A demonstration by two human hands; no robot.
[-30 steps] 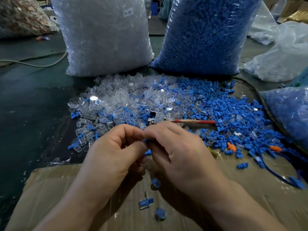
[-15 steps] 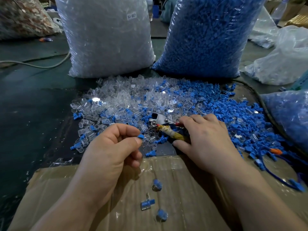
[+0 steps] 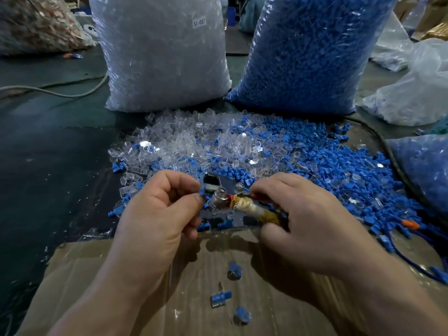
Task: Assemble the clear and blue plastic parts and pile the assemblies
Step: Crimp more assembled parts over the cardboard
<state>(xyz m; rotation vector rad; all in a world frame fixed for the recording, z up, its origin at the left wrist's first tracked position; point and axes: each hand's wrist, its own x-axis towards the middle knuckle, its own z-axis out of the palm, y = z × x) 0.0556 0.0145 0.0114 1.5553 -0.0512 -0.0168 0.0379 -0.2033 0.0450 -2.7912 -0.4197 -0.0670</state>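
Judging progress: barely started. Three assemblies [image 3: 220,299] on cardboard [image 3: 101,275], lower centre. Big loose pile of clear and blue parts [image 3: 254,146] mid-frame, unassembled. Left hand [image 3: 157,209] curled, thumb and forefinger pinching small blue part [image 3: 202,191] at frame centre. Right hand [image 3: 303,221] curled round wrapped-handle tool [image 3: 252,209], metal tip just beside blue part.

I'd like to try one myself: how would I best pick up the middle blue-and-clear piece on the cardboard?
Probably from above, pinching the middle piece across its barrel: it lies on its side on the cardboard, with both long flanks free.
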